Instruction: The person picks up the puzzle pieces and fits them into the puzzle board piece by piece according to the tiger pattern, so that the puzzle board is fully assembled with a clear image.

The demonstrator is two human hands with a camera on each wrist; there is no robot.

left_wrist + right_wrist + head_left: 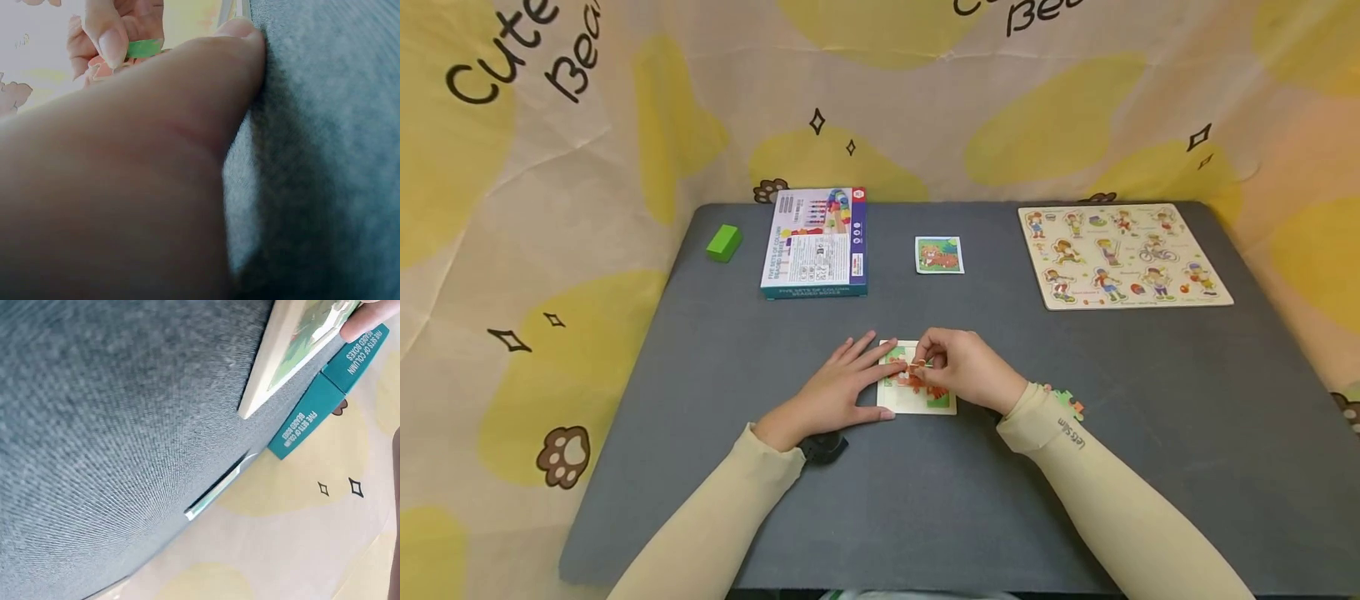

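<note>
A small jigsaw puzzle board (917,407) with a pale wooden rim and an orange-and-green picture lies at the middle of the table. My left hand (831,390) lies palm down with spread fingers, its fingertips resting on the board's left part and its thumb at the near edge. Over the board's right side, my right hand (972,363) pinches a puzzle piece between thumb and fingers; a green part of that puzzle piece (144,49) shows in the left wrist view. Several loose puzzle pieces (1067,402) lie beside the right cuff, partly hidden by it.
Beyond the board lies a tiger picture card (938,258). A beaded-box package (816,250) and a green block (724,243) are at the back left. A board with sports figures (1123,258) lies at the back right, and a patterned cloth (887,92) hangs behind the table.
</note>
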